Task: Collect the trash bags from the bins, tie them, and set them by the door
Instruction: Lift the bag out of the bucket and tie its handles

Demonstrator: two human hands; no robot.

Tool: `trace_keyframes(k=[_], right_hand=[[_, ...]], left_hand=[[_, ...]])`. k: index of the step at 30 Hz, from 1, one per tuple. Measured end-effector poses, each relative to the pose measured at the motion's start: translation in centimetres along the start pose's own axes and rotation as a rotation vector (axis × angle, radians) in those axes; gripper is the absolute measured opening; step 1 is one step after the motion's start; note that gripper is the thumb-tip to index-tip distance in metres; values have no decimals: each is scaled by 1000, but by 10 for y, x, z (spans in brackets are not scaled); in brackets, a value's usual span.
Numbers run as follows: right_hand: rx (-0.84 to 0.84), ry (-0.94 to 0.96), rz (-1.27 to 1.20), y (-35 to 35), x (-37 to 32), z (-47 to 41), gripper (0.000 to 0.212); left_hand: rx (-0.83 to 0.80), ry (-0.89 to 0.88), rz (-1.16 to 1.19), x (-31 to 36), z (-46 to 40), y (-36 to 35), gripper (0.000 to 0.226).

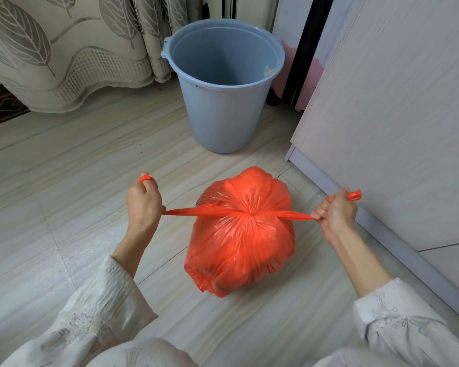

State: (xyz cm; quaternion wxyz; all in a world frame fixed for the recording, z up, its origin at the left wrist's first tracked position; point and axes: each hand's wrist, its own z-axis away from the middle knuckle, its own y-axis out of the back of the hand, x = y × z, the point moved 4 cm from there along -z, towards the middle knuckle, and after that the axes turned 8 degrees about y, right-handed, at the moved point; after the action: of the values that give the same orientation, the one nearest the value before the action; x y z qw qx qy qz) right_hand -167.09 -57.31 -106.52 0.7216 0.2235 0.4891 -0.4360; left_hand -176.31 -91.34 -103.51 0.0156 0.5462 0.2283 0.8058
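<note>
A full orange trash bag sits on the tiled floor in front of me, its top gathered into a knot at the middle. Two stretched orange strips run sideways from that knot. My left hand grips the left strip, whose end pokes out above the fist. My right hand grips the right strip, with its end sticking out past the fist. Both strips are pulled taut. Behind the bag stands a blue-grey plastic bin, with no bag inside it.
A white wood-grain cabinet rises at the right, close to my right hand. A leaf-patterned cloth hangs at the back left over a dark rug edge. Something pink shows behind the cabinet.
</note>
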Motion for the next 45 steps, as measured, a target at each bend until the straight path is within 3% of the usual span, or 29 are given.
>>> trace_keyframes(k=[2, 5, 7, 12, 13, 15, 18, 20, 22, 27, 33, 37, 39, 42, 45], right_hand=[[-36, -21, -88, 3, 5, 4, 48], [-40, -141, -296, 15, 18, 10, 43], [-29, -203, -361, 22, 27, 17, 53], [-164, -152, -41, 9, 38, 43, 95], [-197, -137, 38, 5, 40, 46, 93], [-235, -39, 183, -4, 37, 54, 58], [-263, 268, 366, -18, 17, 58, 32], [-322, 414, 415, -31, 1, 66, 26], [-363, 459, 410, -45, -5, 72, 34], [-371, 126, -101, -69, -2, 82, 41], [-209, -45, -161, -48, 7, 60, 43], [-187, -79, -91, -43, 13, 57, 43], [-254, -80, -32, -48, 15, 64, 42], [-415, 46, 201, -57, 16, 75, 34], [-554, 194, 503, -62, 14, 78, 22]], left_hand=[[-62, 17, 102, 0, 2, -6, 21], [-257, 135, 423, 1, 6, -18, 24], [-342, 245, 602, 0, 9, -23, 21], [-445, 448, 812, -15, 28, -48, 6], [-452, 468, 845, -16, 33, -54, 4], [-401, 461, 885, -13, 40, -59, 7], [-390, 383, 859, -5, 44, -62, 11], [-495, 338, 807, -3, 53, -69, 21], [-582, 283, 740, -1, 64, -74, 34], [-579, 292, 807, 18, 65, -70, 40], [-477, 170, 484, 17, 65, -62, 40], [-389, 199, 422, 8, 55, -56, 39], [-371, 268, 427, 0, 49, -51, 38], [-474, 385, 509, -6, 44, -45, 37], [-654, 341, 490, 5, 43, -38, 38]])
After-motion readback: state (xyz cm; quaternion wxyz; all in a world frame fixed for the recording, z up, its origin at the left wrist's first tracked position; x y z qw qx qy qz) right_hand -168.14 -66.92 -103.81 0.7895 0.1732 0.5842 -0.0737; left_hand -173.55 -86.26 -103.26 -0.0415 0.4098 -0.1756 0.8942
